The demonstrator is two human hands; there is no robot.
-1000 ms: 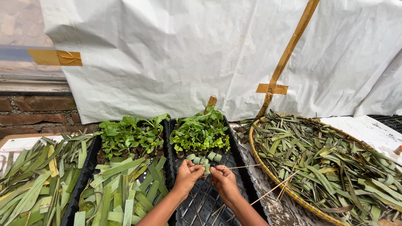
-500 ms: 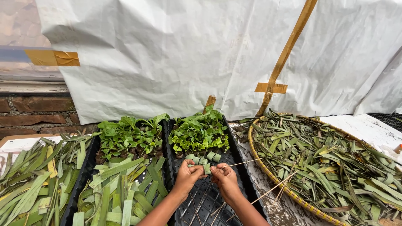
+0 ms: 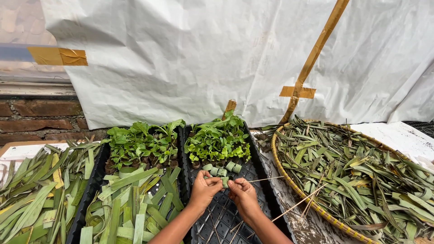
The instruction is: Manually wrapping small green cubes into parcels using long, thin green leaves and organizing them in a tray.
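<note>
Still together over the black tray [image 3: 264, 190], both hands [image 3: 204, 190] [image 3: 243, 195] pinch a rolled leaf cup [image 3: 224, 181]; nothing has visibly shifted.

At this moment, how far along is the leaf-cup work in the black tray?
Done: a few rolled leaf cups sit in front of the seedlings at the back of the black tray. In hand: left hand and right hand hold another cup between them, with a thin stick. Left: most near tray cells are unfilled, and many cut leaf strips lie unused.
</note>
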